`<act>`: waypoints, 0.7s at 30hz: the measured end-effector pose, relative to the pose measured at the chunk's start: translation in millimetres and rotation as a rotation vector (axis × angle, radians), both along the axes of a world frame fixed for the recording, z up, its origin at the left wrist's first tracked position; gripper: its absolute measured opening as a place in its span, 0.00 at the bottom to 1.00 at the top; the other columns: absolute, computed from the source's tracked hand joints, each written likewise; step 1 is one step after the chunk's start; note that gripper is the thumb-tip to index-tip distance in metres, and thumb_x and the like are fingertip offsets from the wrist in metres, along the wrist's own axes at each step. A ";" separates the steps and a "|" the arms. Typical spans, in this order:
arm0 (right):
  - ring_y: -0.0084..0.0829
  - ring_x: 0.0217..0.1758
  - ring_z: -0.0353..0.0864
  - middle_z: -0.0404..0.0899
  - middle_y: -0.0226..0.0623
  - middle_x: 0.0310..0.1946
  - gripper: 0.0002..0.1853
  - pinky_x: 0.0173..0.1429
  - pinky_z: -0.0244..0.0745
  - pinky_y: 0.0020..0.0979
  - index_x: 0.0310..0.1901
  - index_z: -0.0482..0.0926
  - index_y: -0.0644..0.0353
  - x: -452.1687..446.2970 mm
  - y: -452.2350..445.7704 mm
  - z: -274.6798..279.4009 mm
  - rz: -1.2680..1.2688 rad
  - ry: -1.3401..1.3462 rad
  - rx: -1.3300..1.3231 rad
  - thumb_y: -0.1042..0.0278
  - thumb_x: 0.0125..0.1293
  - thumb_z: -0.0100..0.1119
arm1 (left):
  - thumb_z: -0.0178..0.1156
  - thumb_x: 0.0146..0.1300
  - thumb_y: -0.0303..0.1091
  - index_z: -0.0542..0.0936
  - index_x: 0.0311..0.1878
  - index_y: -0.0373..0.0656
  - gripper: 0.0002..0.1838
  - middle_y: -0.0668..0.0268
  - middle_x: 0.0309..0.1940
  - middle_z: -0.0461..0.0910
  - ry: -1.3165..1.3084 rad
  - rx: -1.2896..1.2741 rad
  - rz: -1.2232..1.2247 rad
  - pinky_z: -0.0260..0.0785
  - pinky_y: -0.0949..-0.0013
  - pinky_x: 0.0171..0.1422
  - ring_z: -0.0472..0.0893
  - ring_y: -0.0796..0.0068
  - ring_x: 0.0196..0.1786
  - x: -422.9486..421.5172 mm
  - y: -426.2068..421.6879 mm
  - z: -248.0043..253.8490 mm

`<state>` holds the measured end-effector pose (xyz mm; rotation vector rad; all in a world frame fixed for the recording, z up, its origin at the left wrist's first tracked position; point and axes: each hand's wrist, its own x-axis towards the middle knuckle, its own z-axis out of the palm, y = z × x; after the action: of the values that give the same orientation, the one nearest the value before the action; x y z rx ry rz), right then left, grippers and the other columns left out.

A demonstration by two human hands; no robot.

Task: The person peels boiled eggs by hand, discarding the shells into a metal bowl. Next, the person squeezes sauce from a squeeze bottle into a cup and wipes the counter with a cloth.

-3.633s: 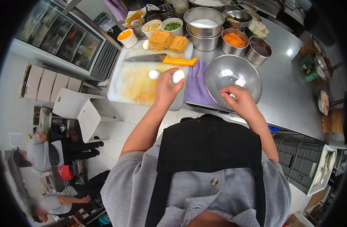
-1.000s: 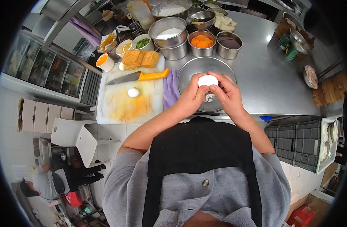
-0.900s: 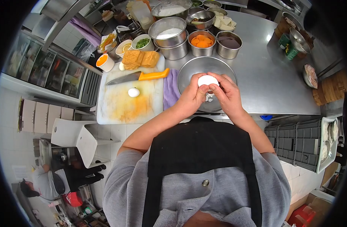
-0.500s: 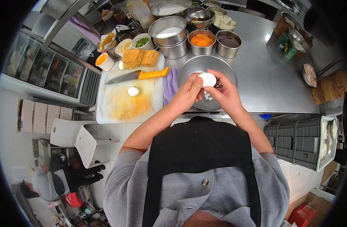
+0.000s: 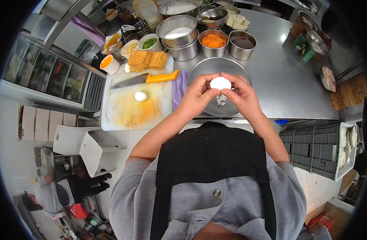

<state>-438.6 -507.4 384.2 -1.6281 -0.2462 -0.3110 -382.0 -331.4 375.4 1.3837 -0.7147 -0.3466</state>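
Note:
A white egg (image 5: 220, 83) is held between my left hand (image 5: 200, 93) and my right hand (image 5: 241, 93), with thumbs and fingers closed on its two sides. Both hands are over a wide metal bowl (image 5: 244, 72). Bits of white eggshell (image 5: 220, 100) lie in the bowl below them. Left of the bowl, on a stained white cutting board (image 5: 115, 108), rests a second white egg (image 5: 140, 96). A knife (image 5: 161, 77) with a yellow handle lies behind that egg, and fried tofu blocks (image 5: 147, 60) sit farther back.
A purple cloth (image 5: 180, 90) lies between board and bowl. Metal tubs of sliced carrots (image 5: 212, 41), dark liquid (image 5: 242, 42) and white powder (image 5: 178, 33) stand behind. Bamboo steamers (image 5: 351, 91) are at the right edge. Another person (image 5: 51, 192) is at the lower left.
My right hand's fingers have come in over the egg's far side, and my left thumb has moved down to its near side. The egg shows between both hands, slightly lower.

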 end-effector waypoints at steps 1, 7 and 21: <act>0.26 0.48 0.78 0.73 0.36 0.49 0.22 0.49 0.80 0.25 0.60 0.76 0.58 0.5 0.0 -0.8 -0.004 -0.030 0.004 0.72 0.64 0.64 | 0.56 0.69 0.28 0.67 0.63 0.39 0.21 0.60 0.51 0.76 0.011 -0.028 0.003 0.74 0.69 0.55 0.77 0.74 0.51 -1.0 -1.3 -0.1; 0.26 0.46 0.79 0.76 0.37 0.47 0.19 0.46 0.79 0.25 0.58 0.78 0.59 1.4 2.9 -4.9 -0.066 -0.034 -0.112 0.70 0.64 0.64 | 0.56 0.70 0.28 0.68 0.62 0.38 0.19 0.61 0.49 0.77 0.056 -0.035 0.045 0.74 0.71 0.53 0.78 0.75 0.48 -1.9 -2.6 -5.4; 0.21 0.38 0.78 0.74 0.32 0.39 0.16 0.40 0.78 0.22 0.54 0.80 0.63 8.2 2.8 -8.5 -0.020 0.139 0.202 0.72 0.64 0.64 | 0.59 0.68 0.32 0.72 0.58 0.37 0.18 0.62 0.45 0.79 0.107 -0.007 0.079 0.76 0.75 0.45 0.80 0.78 0.40 0.2 -6.7 -1.6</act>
<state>-430.4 -504.5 375.7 -1.4461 -0.0900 -0.2293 -381.8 -338.2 373.8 1.3722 -0.5709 -0.3526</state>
